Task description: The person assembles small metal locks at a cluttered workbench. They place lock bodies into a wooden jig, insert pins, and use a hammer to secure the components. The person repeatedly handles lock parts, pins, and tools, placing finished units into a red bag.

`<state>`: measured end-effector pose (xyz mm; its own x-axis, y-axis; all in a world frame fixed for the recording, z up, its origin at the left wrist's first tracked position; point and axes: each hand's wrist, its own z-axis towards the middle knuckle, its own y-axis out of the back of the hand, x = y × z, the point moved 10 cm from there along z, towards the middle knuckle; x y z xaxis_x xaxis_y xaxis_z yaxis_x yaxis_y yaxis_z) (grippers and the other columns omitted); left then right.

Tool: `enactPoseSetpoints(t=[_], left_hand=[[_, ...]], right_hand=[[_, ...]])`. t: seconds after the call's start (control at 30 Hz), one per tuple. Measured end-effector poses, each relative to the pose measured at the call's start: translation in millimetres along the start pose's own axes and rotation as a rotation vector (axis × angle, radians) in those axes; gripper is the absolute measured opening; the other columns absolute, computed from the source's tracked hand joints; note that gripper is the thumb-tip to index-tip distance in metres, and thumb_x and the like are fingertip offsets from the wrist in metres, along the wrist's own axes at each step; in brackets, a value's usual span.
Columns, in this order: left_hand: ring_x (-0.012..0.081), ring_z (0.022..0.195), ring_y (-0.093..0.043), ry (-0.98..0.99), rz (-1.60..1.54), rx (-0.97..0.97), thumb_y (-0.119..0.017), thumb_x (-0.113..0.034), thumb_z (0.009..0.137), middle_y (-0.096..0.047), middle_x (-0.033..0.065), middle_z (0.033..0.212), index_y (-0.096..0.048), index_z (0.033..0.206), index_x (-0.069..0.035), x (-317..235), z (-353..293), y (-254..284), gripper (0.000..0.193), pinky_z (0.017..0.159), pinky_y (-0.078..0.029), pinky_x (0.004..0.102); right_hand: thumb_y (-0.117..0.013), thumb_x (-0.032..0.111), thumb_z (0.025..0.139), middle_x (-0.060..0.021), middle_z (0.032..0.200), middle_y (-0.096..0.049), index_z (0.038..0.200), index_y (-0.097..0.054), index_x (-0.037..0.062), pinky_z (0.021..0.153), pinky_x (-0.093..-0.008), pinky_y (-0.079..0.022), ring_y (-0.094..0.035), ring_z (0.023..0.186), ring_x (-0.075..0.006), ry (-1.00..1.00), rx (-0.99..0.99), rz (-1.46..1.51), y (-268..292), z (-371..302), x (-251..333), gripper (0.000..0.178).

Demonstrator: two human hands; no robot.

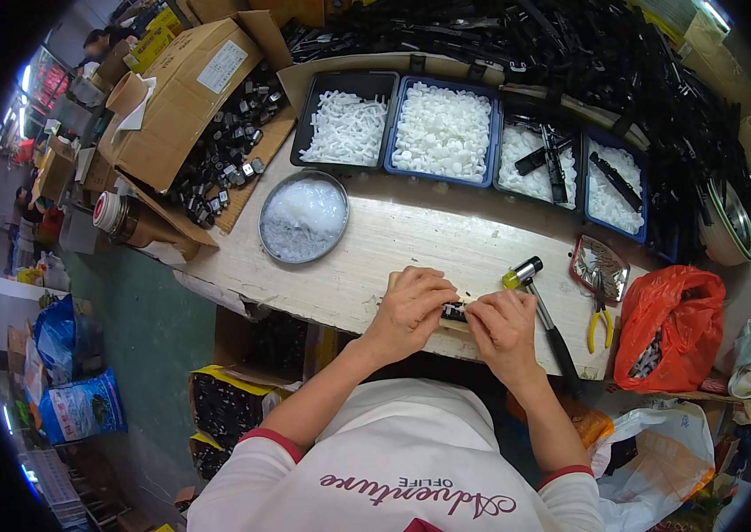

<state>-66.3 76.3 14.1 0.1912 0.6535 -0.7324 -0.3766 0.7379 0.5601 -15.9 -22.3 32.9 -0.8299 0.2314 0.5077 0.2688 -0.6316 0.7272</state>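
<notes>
Close together at the near edge of the table, my left hand (408, 310) and my right hand (506, 328) both have their fingers closed on a small black part (453, 312). Its ends are hidden by the fingers, so I cannot make out its exact kind. Small pale bits show at its top. A hammer (535, 288) with a yellow and silver head and a black grip lies just right of my right hand. Farther right are yellow-handled pliers (601, 326), their jaws over a red-rimmed dish (584, 255) of small metal pins.
Trays of white plastic parts (443, 131) line the back, two with black strips on top. A round metal dish (265, 232) of clear, whitish stuff sits left. Black strips (562, 44) pile behind. An open carton (182, 106) spills black pieces. A red bag (672, 324) stands right.
</notes>
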Motion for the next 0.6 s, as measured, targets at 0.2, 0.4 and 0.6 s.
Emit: enactPoseSetpoints(t=[0.2, 0.4, 0.6], left_hand=[[0.0236, 0.103, -0.043, 0.105, 0.085, 0.141, -0.068, -0.011, 0.067, -0.053, 0.0047, 0.104, -0.06, 0.096, -0.008, 14, -7, -23, 0.03, 0.087, -0.028, 0.0364], [0.0237, 0.096, -0.044, 0.083, 0.182, 0.223, -0.067, -0.014, 0.067, -0.052, 0.0042, 0.095, -0.059, 0.087, -0.009, 8, 6, -29, 0.023, 0.083, -0.029, 0.038], [0.0275, 0.088, -0.046, -0.079, 0.655, 0.65, -0.066, -0.019, 0.067, -0.055, 0.0074, 0.081, -0.06, 0.075, -0.006, -12, 29, -59, 0.017, 0.077, -0.031, 0.0409]], right_hand=[[-0.065, 0.006, 0.07, -0.0013, 0.077, -0.054, 0.081, -0.062, 0.0087, 0.07, -0.0338, -0.029, -0.048, 0.076, -0.0187, -0.017, 0.193, -0.121, -20, -5, -4, 0.012], [-0.064, 0.007, 0.071, -0.0015, 0.077, -0.052, 0.083, -0.062, 0.0092, 0.07, -0.0345, -0.028, -0.047, 0.076, -0.0191, -0.096, 0.076, 0.029, 6, -3, -24, 0.012], [-0.063, 0.008, 0.072, -0.0022, 0.079, -0.054, 0.083, -0.063, 0.0088, 0.071, -0.0357, -0.029, -0.049, 0.079, -0.0205, -0.223, -0.054, -0.186, 58, -5, -79, 0.01]])
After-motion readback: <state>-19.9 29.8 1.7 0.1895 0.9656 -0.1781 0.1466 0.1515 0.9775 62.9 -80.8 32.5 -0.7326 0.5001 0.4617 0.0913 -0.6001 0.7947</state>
